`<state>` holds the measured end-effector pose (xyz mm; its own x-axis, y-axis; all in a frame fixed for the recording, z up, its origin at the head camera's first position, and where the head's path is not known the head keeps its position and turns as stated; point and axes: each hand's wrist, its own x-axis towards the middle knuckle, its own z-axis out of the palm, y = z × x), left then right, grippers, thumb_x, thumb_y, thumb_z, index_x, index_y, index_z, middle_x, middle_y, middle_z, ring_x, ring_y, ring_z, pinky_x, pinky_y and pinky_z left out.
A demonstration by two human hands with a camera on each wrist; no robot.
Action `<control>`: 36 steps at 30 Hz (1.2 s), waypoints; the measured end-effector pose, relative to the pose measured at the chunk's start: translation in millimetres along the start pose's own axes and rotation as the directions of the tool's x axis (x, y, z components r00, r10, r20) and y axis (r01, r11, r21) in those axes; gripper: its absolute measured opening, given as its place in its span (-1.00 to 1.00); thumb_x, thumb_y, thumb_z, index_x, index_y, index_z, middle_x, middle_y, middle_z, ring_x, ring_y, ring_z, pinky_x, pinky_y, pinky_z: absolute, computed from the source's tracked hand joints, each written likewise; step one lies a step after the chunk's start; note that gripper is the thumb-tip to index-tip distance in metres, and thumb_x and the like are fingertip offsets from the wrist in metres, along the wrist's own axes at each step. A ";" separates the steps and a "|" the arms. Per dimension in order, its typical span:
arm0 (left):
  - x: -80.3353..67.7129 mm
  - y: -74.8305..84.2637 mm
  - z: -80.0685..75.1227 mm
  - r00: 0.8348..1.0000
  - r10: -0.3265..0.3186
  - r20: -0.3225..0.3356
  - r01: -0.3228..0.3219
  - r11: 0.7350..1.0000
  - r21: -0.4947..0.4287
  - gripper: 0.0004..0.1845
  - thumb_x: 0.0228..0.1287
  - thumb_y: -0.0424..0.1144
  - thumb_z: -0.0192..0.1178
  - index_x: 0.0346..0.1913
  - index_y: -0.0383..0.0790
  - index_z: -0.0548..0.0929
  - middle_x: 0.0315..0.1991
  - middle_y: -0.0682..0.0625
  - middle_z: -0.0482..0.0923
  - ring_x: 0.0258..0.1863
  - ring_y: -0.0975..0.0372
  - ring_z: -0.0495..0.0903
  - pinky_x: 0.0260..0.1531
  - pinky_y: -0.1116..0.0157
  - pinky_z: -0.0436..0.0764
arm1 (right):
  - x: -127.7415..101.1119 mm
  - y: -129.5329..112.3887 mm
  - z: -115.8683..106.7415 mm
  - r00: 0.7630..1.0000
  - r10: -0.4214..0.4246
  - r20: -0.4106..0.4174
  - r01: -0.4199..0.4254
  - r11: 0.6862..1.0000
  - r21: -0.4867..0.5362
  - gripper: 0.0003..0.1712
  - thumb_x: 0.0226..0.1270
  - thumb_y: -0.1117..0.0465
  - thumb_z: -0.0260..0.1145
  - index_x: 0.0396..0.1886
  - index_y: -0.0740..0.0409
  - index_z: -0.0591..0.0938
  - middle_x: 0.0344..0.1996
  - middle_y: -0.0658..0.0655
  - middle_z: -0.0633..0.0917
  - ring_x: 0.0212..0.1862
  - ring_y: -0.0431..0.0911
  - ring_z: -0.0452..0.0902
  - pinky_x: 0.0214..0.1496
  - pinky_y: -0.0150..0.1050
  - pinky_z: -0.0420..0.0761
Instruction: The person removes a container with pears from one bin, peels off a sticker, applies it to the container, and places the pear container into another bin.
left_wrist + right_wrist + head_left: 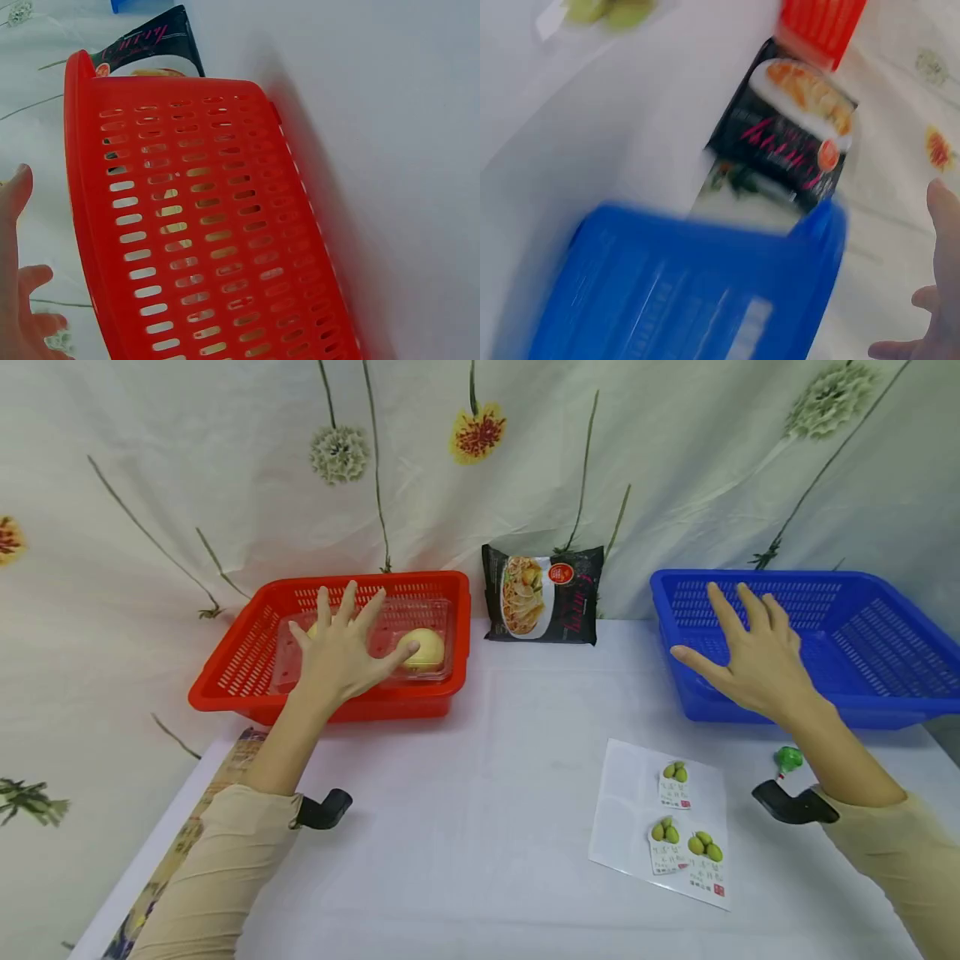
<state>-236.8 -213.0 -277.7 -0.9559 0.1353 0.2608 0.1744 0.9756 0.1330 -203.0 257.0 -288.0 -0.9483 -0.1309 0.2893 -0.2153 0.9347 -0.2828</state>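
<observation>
My left hand [337, 652] is held over the red basket [390, 706], fingers spread and gripping nothing. Inside that basket a clear plastic tray [393, 618] holds pale yellow round fruit [424, 649], partly hidden behind the hand. My right hand [761, 660] hovers with spread fingers over the near left part of the blue basket [862, 714], which shows no contents. In the left wrist view the thumb and fingers [15, 199] show beside the slotted wall of the red basket. The right wrist view is blurred, with fingers [945, 232] to the right of the blue basket [682, 277].
A black noodle packet [543, 595] leans against the flowered cloth between the baskets. On the white table lies a clear sheet [622, 810] with several fruit-printed stickers [705, 847]. A green-wrapped lollipop [787, 759] is by the right wrist. A patterned strip runs along the left edge.
</observation>
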 end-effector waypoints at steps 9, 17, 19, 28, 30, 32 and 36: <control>-1.7 -16.7 5.5 0.995 -0.094 -0.041 0.093 0.995 -0.044 -0.31 0.25 0.16 0.06 0.20 -0.36 0.37 -0.31 -0.26 0.56 -0.16 -0.15 0.50 -0.22 -0.17 0.52 | 48.0 -75.9 24.0 0.965 -0.242 0.098 0.197 0.921 0.337 0.02 0.24 -0.11 0.27 0.51 0.09 -0.07 0.43 0.34 0.07 0.40 0.27 -0.02 0.25 0.32 0.17; -10.8 -29.0 10.8 0.990 -0.127 0.053 0.136 0.960 -0.245 -0.41 0.24 0.00 0.17 0.10 -0.48 0.44 -0.34 -0.29 0.58 -0.34 -0.08 0.53 -0.37 0.04 0.56 | 97.1 -144.5 51.6 0.932 -0.318 0.171 0.169 0.803 0.571 -0.05 0.23 0.06 0.32 0.48 0.12 0.03 0.29 0.36 0.31 0.20 0.24 0.39 0.14 0.07 0.48; -12.2 -31.3 13.3 0.990 -0.122 0.070 0.137 0.946 -0.294 -0.42 0.24 -0.04 0.19 0.10 -0.50 0.44 -0.24 -0.35 0.60 -0.29 -0.09 0.56 -0.31 0.04 0.57 | 107.6 -159.7 60.2 0.928 -0.331 0.174 0.171 0.790 0.589 -0.08 0.22 0.08 0.33 0.47 0.17 0.07 0.27 0.35 0.35 0.17 0.23 0.43 0.11 0.04 0.51; -9.3 -31.1 18.5 0.981 -0.167 0.098 0.190 0.933 -0.306 -0.42 0.21 -0.06 0.23 0.05 -0.54 0.48 -0.32 -0.31 0.59 -0.32 -0.06 0.52 -0.33 0.13 0.51 | 141.6 -218.1 98.8 0.894 -0.397 0.206 0.222 0.794 0.565 -0.12 0.22 0.07 0.32 0.43 0.23 0.13 0.23 0.34 0.40 0.14 0.15 0.45 0.08 -0.10 0.55; -6.8 -29.9 18.3 0.978 -0.181 0.106 0.205 0.936 -0.287 -0.43 0.21 -0.05 0.23 0.04 -0.55 0.49 -0.37 -0.28 0.57 -0.33 -0.05 0.49 -0.32 0.12 0.48 | 146.8 -227.6 106.7 0.896 -0.385 0.221 0.215 0.812 0.542 -0.12 0.23 0.07 0.32 0.43 0.24 0.13 0.27 0.32 0.37 0.17 0.14 0.43 0.12 -0.10 0.52; -4.4 -28.7 17.9 0.974 -0.200 0.111 0.223 0.937 -0.268 -0.43 0.22 -0.04 0.22 0.03 -0.55 0.50 -0.39 -0.26 0.56 -0.32 -0.05 0.47 -0.28 0.08 0.46 | 150.5 -236.2 112.5 0.897 -0.373 0.237 0.206 0.827 0.523 -0.13 0.24 0.07 0.31 0.43 0.24 0.12 0.31 0.28 0.34 0.24 0.10 0.36 0.20 -0.10 0.46; -1.4 -26.2 17.1 0.969 -0.224 0.103 0.242 0.942 -0.234 -0.47 0.23 -0.04 0.19 -0.05 -0.54 0.54 -0.40 -0.25 0.58 -0.28 -0.07 0.50 -0.13 -0.07 0.44 | 155.3 -251.3 119.0 0.894 -0.367 0.255 0.207 0.846 0.492 -0.15 0.24 0.10 0.30 0.42 0.27 0.14 0.34 0.24 0.31 0.32 0.03 0.25 0.31 -0.09 0.33</control>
<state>-244.1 -235.8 -298.0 -0.9898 -0.0693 0.1248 -0.0119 0.9111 0.4120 -323.9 -37.6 -280.8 -0.8286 -0.5447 0.1290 -0.4929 0.6008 -0.6293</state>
